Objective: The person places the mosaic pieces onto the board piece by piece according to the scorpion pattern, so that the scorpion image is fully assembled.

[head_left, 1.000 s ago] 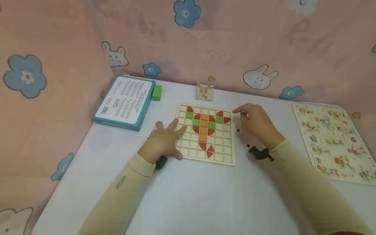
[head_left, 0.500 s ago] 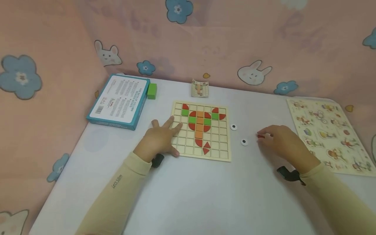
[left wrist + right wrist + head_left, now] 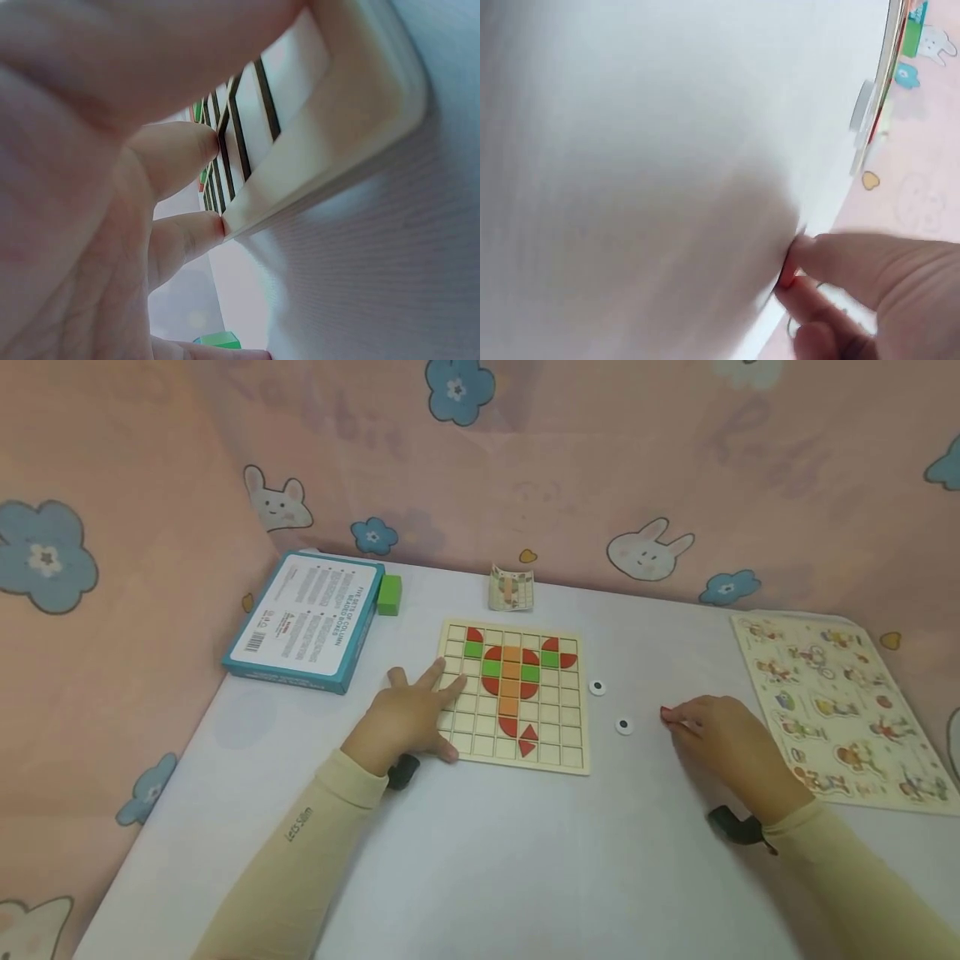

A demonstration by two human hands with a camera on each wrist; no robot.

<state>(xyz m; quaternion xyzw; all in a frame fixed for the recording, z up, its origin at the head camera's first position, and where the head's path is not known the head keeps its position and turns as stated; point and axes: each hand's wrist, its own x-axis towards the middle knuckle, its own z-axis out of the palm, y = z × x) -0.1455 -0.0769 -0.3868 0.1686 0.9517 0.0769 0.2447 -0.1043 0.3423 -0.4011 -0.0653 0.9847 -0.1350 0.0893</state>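
Note:
A square wooden grid board (image 3: 551,715) lies on the white table, with red, green and orange pieces set in several of its cells. Two small red triangles (image 3: 528,740) sit close together near its lower edge. My left hand (image 3: 405,718) rests with spread fingers on the board's left edge; in the left wrist view its fingertips touch the rim (image 3: 322,165). Off to the right, my right hand (image 3: 727,743) pinches a small red piece (image 3: 665,714) between thumb and fingers, low over the table. Its exact shape is mostly hidden. Two white discs with black dots (image 3: 623,726) lie between board and hand.
A blue and white box (image 3: 303,620) lies at the back left, with a green block (image 3: 389,595) against it. A small curled pattern card (image 3: 512,589) stands behind the board. At the right lies a sheet of cartoon figures (image 3: 847,693). A patterned pink backdrop (image 3: 570,452) rises behind the table.
My right hand has moved from the board's upper right corner rightward and nearer, and now pinches a red piece. The left hand has stayed on the board. The view shifted slightly.

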